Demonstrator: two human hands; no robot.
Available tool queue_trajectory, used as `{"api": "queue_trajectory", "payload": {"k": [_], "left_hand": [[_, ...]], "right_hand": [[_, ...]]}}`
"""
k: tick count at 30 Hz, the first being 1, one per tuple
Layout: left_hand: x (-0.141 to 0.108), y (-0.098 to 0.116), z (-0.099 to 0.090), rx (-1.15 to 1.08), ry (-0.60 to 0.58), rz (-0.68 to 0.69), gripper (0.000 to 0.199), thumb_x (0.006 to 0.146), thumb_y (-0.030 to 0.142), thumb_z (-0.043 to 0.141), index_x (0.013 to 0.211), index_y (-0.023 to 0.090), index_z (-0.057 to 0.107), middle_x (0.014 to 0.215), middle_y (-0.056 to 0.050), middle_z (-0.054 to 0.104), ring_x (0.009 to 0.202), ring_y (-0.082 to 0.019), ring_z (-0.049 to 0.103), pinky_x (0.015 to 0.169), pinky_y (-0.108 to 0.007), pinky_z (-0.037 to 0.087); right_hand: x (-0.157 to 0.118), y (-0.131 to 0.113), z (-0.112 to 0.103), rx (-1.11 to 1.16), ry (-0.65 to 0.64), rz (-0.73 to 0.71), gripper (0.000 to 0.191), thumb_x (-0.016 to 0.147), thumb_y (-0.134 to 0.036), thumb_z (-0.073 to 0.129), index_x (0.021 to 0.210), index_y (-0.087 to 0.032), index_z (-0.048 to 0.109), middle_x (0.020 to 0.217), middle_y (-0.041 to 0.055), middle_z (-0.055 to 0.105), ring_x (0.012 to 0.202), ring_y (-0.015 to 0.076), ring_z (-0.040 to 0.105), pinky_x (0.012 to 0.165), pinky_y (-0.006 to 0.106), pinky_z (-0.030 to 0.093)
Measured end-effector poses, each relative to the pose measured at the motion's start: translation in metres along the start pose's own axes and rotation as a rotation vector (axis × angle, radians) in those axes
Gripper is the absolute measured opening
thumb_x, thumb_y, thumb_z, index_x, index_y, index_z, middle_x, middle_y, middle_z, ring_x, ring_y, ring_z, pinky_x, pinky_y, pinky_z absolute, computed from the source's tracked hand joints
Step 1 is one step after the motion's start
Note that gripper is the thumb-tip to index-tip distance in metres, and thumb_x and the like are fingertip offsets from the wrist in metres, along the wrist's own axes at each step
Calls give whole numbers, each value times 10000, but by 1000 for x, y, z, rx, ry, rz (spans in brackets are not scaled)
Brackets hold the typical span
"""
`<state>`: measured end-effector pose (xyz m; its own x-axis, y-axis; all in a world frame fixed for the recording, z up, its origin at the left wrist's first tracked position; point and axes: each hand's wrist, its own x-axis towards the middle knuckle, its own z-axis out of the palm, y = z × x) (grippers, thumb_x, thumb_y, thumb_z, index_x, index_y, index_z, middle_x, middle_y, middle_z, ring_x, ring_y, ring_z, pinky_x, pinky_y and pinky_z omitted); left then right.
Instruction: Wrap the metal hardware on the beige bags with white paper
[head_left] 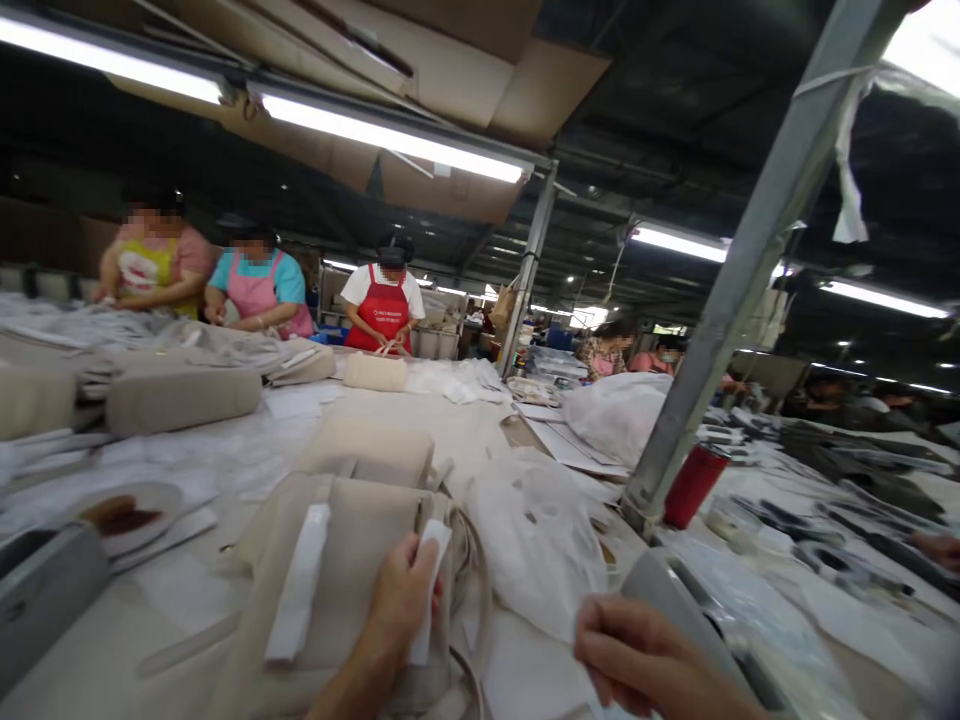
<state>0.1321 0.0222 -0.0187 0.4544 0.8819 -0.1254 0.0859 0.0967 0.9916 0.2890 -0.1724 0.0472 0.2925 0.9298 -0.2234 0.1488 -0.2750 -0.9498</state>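
A beige handbag [352,560] lies on the table in front of me, with a second beige bag [375,448] just behind it. My left hand [405,590] is closed around a white strip [431,590] at the bag's right side, thumb on top. Another white strip [298,590] lies across the left part of the bag. Beige straps [474,570] loop down along its right edge. To the right, my right hand [637,650] is raised with fingers curled together, slightly blurred. Whatever it may hold is hidden. It is apart from the bag, in front of a grey box-like object.
A crumpled white plastic bag [536,535] lies right of the handbag. A slanted metal post [720,340] rises near a red can [694,485]. At left are a plate with brown residue [127,515] and a grey bin [52,590]. Several co-workers stand across the table.
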Motion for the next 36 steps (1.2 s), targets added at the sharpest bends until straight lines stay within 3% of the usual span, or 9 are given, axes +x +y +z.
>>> {"api": "queue_trajectory", "payload": {"k": [4, 6, 9, 18, 23, 26, 30, 33, 36], "left_hand": [[5, -8, 0, 42, 3, 38, 272, 833, 399, 386, 650, 208, 449, 486, 49, 489, 371, -93, 434, 383, -205, 335], [9, -12, 1, 48, 9, 62, 284, 831, 417, 382, 668, 203, 471, 490, 45, 490, 380, -99, 450, 394, -208, 343], [11, -14, 2, 55, 11, 59, 293, 827, 434, 384, 680, 201, 483, 491, 41, 495, 384, -104, 457, 399, -211, 344], [9, -14, 3, 42, 8, 36, 259, 831, 398, 381, 696, 203, 487, 503, 38, 500, 393, -103, 459, 381, -201, 343], [11, -16, 3, 0, 16, 53, 279, 803, 450, 415, 695, 203, 489, 490, 39, 497, 393, -106, 460, 386, -207, 356], [10, -15, 3, -36, 11, 62, 310, 776, 494, 423, 681, 203, 477, 491, 39, 497, 387, -99, 454, 381, -205, 348], [6, -7, 0, -132, -36, 3, 370, 730, 571, 435, 686, 205, 468, 489, 47, 496, 364, -80, 411, 354, -194, 305], [2, 1, -3, -222, -112, -80, 414, 698, 620, 467, 716, 207, 475, 499, 57, 500, 353, -68, 379, 338, -188, 294], [0, 7, -6, -282, -159, -146, 425, 681, 625, 516, 752, 207, 480, 507, 61, 509, 356, -59, 371, 336, -179, 295]], "right_hand": [[79, -48, 56, 2, -84, -149, 313, 700, -467, 666, 678, -165, 587, 548, -28, 563, 483, 70, 358, 485, 240, 207], [109, -52, 70, -53, -80, -143, 261, 683, -413, 643, 667, -158, 592, 532, -30, 561, 485, 73, 369, 486, 240, 204], [133, -44, 76, -132, -40, -99, 196, 662, -352, 596, 636, -158, 595, 508, -31, 560, 480, 77, 389, 489, 242, 215], [143, -42, 69, -188, -74, 2, 143, 635, -302, 573, 582, -170, 584, 489, -33, 577, 451, 72, 396, 482, 239, 236], [145, -44, 73, -220, -20, 21, 126, 633, -247, 569, 533, -172, 557, 446, -35, 555, 408, 63, 361, 452, 235, 214], [146, -39, 73, -175, -9, 71, 149, 635, -279, 589, 540, -175, 544, 467, -28, 565, 400, 61, 363, 427, 227, 177], [146, -28, 66, -35, -87, 95, 240, 634, -381, 650, 587, -163, 561, 549, -5, 605, 438, 61, 406, 420, 211, 177], [146, -20, 62, 76, -151, 62, 234, 607, -351, 690, 678, -145, 604, 610, -7, 625, 475, 58, 433, 448, 202, 239], [148, -11, 67, 70, -92, -85, 207, 612, -284, 667, 757, -148, 610, 565, -46, 588, 483, 60, 433, 488, 206, 286]]}}
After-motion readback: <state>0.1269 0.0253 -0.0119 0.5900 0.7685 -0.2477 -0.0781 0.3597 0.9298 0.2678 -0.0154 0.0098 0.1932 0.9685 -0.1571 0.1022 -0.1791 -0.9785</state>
